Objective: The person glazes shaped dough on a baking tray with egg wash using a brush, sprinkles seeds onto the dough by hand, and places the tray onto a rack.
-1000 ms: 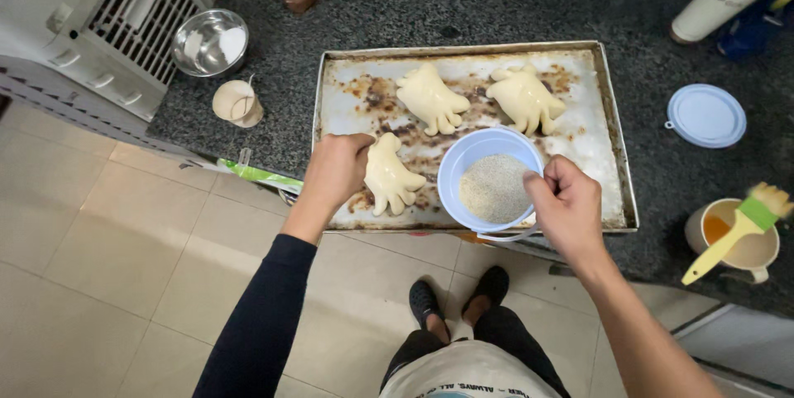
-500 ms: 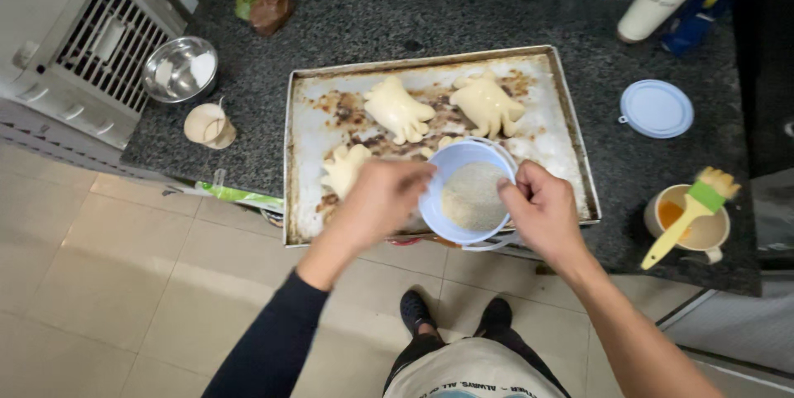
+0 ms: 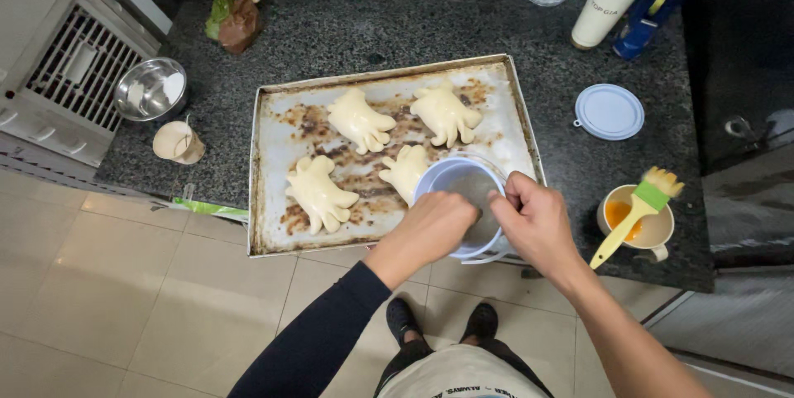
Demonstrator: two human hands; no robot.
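Over tray (image 3: pixel 273 233): bowl (image 3: pixel 463 187) between fingers (image 3: pixel 504 200).

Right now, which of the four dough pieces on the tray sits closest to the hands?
The dough piece touching the blue bowl, just ahead of the left hand; the other three lie farther off.

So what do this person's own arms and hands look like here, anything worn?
The left hand is bare, and its arm wears a long, close-fitting dark navy or black sleeve that ends at the wrist. The right hand and its forearm are bare, with no sleeve showing. No gloves, rings, watch or bracelets can be seen on either hand.
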